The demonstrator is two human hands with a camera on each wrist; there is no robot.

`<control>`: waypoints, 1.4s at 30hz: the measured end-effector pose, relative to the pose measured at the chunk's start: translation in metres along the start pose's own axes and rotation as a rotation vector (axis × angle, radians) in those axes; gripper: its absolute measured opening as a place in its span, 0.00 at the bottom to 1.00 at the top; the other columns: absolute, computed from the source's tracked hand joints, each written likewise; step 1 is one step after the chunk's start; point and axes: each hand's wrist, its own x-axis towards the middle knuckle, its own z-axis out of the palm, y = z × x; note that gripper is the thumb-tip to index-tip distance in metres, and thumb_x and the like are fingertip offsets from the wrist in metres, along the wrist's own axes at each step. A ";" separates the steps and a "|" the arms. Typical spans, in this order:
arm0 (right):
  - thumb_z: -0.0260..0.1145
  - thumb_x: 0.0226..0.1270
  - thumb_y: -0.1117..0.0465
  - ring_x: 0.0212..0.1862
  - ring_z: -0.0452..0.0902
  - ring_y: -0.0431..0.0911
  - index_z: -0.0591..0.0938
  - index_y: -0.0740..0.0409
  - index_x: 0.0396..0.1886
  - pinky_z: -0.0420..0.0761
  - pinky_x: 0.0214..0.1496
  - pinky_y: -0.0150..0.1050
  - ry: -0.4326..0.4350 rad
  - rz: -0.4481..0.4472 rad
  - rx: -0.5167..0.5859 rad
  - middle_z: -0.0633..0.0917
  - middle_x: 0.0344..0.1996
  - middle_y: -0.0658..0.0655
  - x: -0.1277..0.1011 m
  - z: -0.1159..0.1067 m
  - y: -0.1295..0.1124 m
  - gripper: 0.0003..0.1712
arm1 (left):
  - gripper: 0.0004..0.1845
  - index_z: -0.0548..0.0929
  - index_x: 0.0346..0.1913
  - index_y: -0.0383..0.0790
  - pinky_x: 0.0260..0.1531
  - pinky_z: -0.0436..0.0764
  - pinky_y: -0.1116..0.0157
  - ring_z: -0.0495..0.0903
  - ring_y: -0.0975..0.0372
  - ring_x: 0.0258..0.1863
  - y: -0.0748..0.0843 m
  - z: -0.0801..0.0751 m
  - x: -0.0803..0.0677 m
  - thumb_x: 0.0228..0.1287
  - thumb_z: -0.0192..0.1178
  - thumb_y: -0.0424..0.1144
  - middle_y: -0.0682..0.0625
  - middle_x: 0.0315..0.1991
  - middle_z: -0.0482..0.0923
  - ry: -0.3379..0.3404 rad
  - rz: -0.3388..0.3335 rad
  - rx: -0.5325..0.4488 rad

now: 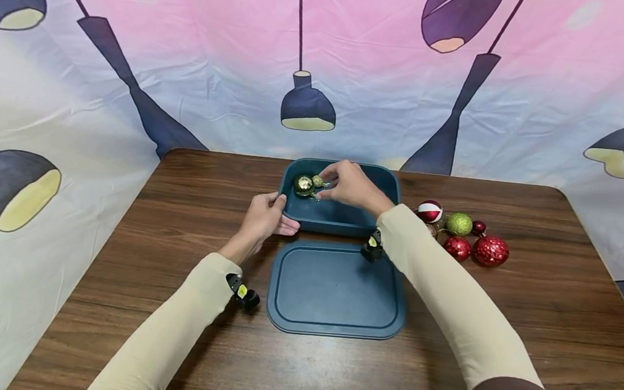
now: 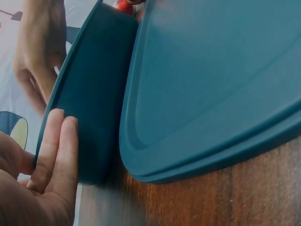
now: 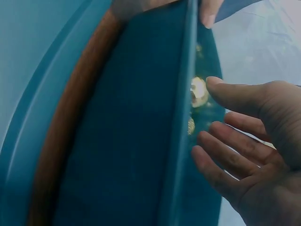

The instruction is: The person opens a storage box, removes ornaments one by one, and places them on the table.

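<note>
A deep teal rectangular container point(image 1: 337, 228) stands toward the back of the table. My left hand point(image 1: 263, 218) grips its left front corner, thumb at the rim and two fingers point(image 2: 66, 155) lying along the outer wall. Inside, at the left end, sit a shiny gold-green bauble point(image 1: 304, 185) and a smaller glittery gold bauble point(image 1: 317, 181). My right hand point(image 1: 353, 186) reaches in over the container beside them. In the right wrist view its thumb point(image 3: 240, 96) and fingers are spread apart with nothing between them.
A flat teal lid point(image 1: 337, 293) lies in front of the container. Right of the container is a group of baubles: a red-and-white one point(image 1: 430, 211), a green glitter one point(image 1: 459, 224), a large red one point(image 1: 491, 251) and several others. A printed cloth point(image 1: 243, 90) hangs behind the table.
</note>
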 end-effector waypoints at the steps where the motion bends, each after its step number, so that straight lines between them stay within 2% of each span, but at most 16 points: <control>1: 0.76 0.65 0.60 0.56 0.82 0.56 0.79 0.67 0.63 0.85 0.57 0.45 0.000 0.004 -0.005 0.82 0.59 0.65 0.002 0.002 -0.001 0.30 | 0.28 0.56 0.80 0.38 0.35 0.90 0.60 0.89 0.56 0.26 0.000 0.000 0.000 0.85 0.42 0.44 0.39 0.28 0.87 0.001 -0.001 0.002; 9: 0.76 0.64 0.59 0.57 0.82 0.53 0.79 0.65 0.64 0.84 0.59 0.46 0.008 0.049 -0.032 0.82 0.60 0.62 0.014 0.018 -0.004 0.31 | 0.31 0.51 0.81 0.37 0.36 0.90 0.60 0.90 0.49 0.32 0.000 0.001 -0.001 0.85 0.42 0.46 0.39 0.30 0.87 0.002 0.004 0.026; 18: 0.76 0.64 0.59 0.59 0.80 0.53 0.81 0.64 0.62 0.83 0.61 0.46 0.014 0.052 -0.014 0.83 0.58 0.61 0.019 0.031 -0.007 0.28 | 0.31 0.51 0.81 0.37 0.35 0.90 0.61 0.90 0.53 0.29 0.001 0.001 -0.001 0.85 0.42 0.45 0.40 0.28 0.87 0.004 0.000 0.020; 25: 0.76 0.64 0.60 0.54 0.82 0.51 0.82 0.64 0.60 0.83 0.59 0.44 0.013 0.032 -0.009 0.85 0.55 0.61 0.020 0.040 -0.008 0.26 | 0.30 0.52 0.81 0.37 0.35 0.90 0.61 0.89 0.57 0.25 0.001 0.002 -0.002 0.85 0.42 0.44 0.40 0.27 0.87 0.010 -0.016 0.020; 31: 0.77 0.63 0.59 0.56 0.81 0.51 0.83 0.63 0.58 0.83 0.60 0.44 0.002 0.026 -0.015 0.85 0.55 0.61 0.021 0.044 -0.011 0.26 | 0.30 0.51 0.81 0.38 0.34 0.90 0.61 0.89 0.57 0.25 0.002 0.002 -0.002 0.85 0.42 0.44 0.40 0.28 0.87 0.015 -0.028 0.012; 38: 0.76 0.64 0.57 0.50 0.82 0.49 0.86 0.61 0.55 0.84 0.54 0.42 -0.001 0.000 -0.041 0.85 0.53 0.59 0.022 0.048 -0.012 0.22 | 0.31 0.50 0.81 0.37 0.35 0.90 0.61 0.89 0.58 0.25 0.001 0.002 -0.002 0.85 0.42 0.44 0.40 0.28 0.87 0.015 -0.018 0.008; 42: 0.76 0.64 0.57 0.51 0.82 0.49 0.86 0.61 0.54 0.84 0.54 0.42 -0.001 -0.005 -0.045 0.86 0.53 0.59 0.022 0.046 -0.013 0.21 | 0.30 0.51 0.81 0.37 0.35 0.90 0.61 0.89 0.57 0.25 0.001 0.001 -0.002 0.85 0.41 0.44 0.40 0.28 0.87 0.013 -0.008 0.015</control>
